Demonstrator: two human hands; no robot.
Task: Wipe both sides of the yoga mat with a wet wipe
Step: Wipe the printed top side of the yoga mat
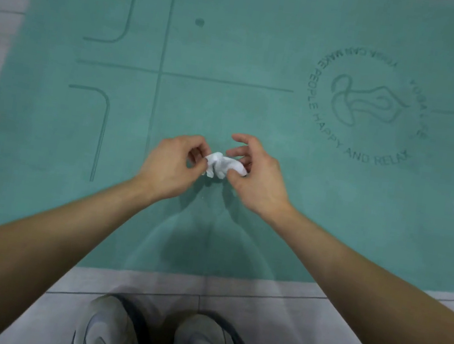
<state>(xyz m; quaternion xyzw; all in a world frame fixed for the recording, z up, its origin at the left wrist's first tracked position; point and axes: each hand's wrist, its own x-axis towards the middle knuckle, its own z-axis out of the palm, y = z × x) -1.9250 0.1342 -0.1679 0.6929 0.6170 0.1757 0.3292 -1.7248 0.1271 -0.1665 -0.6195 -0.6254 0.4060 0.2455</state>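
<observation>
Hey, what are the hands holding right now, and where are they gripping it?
A crumpled white wet wipe, held above the yoga mat. The left hand pinches its left end; the right hand pinches its right end.

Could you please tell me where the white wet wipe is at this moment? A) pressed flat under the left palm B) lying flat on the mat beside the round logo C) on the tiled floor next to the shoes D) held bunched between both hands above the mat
D: the crumpled wet wipe is pinched between the left hand and the right hand, over the green yoga mat.
</observation>
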